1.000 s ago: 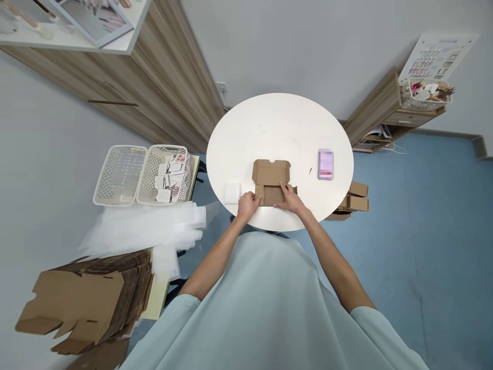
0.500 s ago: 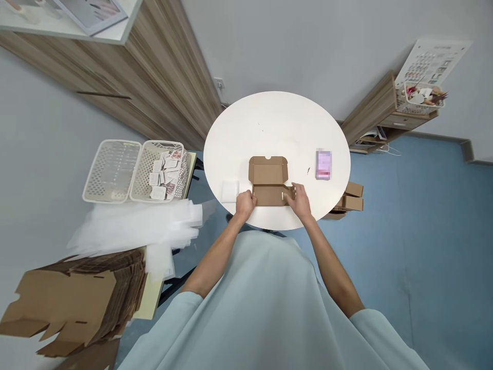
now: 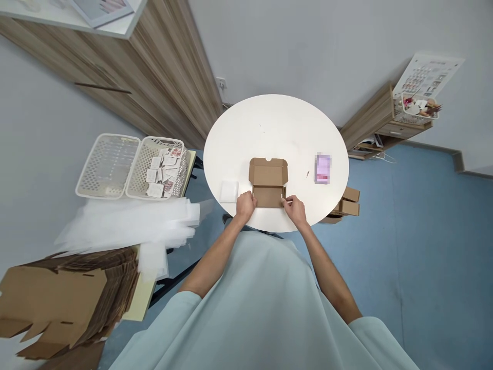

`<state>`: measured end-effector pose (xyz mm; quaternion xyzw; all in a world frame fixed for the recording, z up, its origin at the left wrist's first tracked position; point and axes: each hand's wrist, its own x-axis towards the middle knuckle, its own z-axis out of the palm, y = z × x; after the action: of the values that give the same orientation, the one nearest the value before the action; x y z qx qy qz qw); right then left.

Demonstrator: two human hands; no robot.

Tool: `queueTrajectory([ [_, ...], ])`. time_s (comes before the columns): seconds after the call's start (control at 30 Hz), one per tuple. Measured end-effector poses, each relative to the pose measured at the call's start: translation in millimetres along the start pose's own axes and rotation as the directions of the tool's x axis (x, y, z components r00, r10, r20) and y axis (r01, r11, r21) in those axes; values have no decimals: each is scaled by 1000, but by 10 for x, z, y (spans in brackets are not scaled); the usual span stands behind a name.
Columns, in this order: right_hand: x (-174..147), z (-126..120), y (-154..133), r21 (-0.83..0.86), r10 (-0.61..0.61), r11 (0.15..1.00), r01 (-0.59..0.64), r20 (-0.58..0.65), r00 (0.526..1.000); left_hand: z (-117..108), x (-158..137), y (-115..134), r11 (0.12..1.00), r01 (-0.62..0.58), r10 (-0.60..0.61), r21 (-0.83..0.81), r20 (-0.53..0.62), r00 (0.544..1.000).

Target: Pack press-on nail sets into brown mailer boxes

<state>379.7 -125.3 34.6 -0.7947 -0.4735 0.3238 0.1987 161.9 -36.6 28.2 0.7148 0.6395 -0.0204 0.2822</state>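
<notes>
A brown cardboard box [image 3: 268,196] lies on the white oval table [image 3: 277,121], its lid folded back toward the far side. At its left wall my left hand [image 3: 245,205] is closed, gripping the cardboard. My right hand [image 3: 295,209] pinches the right wall near the front corner, the side flap now folded up against the box. Just left of my left hand lies a flat white packet [image 3: 229,191]. Farther right on the table is a purple-and-pink item [image 3: 322,169], blurred in the picture.
At left stand a white lidded basket [image 3: 133,167] with small cards, a pile of white translucent sheets [image 3: 131,221] and a stack of flat cardboard blanks [image 3: 54,295]. Folded brown boxes [image 3: 349,207] sit below the table's right edge. A wooden cabinet [image 3: 165,72] rises behind left.
My right hand has moved left and its fingers have closed on the box's right wall. The flap that stuck out there is folded in. My left hand keeps its grip.
</notes>
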Motion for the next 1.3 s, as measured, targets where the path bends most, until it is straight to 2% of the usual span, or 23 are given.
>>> queueTrajectory([
  [0.13,69,52,-122,-60,-18,998,19,10,1000,2,-11,20,1000,2,-2,14,3,1000],
  [0.27,179,71,-205,-220,17,976,-5,53,998,-13,-30,44,999,22,-22,41,15,1000],
  [0.43,209,80,-388,-485,56,874,-8,84,995,-30,-51,46,997,45,-47,64,30,998],
  [0.53,196,89,-469,-558,77,830,-14,90,993,-23,-67,55,995,61,-64,83,36,997],
  [0.67,171,68,-475,-552,78,834,-13,94,993,-35,-116,33,996,65,-66,53,26,997],
  [0.77,132,15,-417,-503,56,865,-9,79,995,-120,-143,-124,996,70,-70,-59,-6,998],
  [0.83,97,-29,-364,-440,39,898,-13,50,998,-209,-133,-309,988,98,-111,-123,-106,988],
  [0.9,62,-71,-313,-366,32,930,-23,18,999,-296,-96,-518,977,163,-193,-139,-239,952],
  [0.97,31,-104,-275,-308,40,951,-36,7,999,-352,-43,-696,958,257,-284,-125,-298,912],
  [1.1,-15,-144,-250,-247,76,967,-69,19,997,-350,41,-847,923,366,-385,-122,-221,896],
  [1.3,-29,-221,-263,-189,66,980,-63,8,998,-357,114,-793,927,318,-362,-196,-252,898],
])
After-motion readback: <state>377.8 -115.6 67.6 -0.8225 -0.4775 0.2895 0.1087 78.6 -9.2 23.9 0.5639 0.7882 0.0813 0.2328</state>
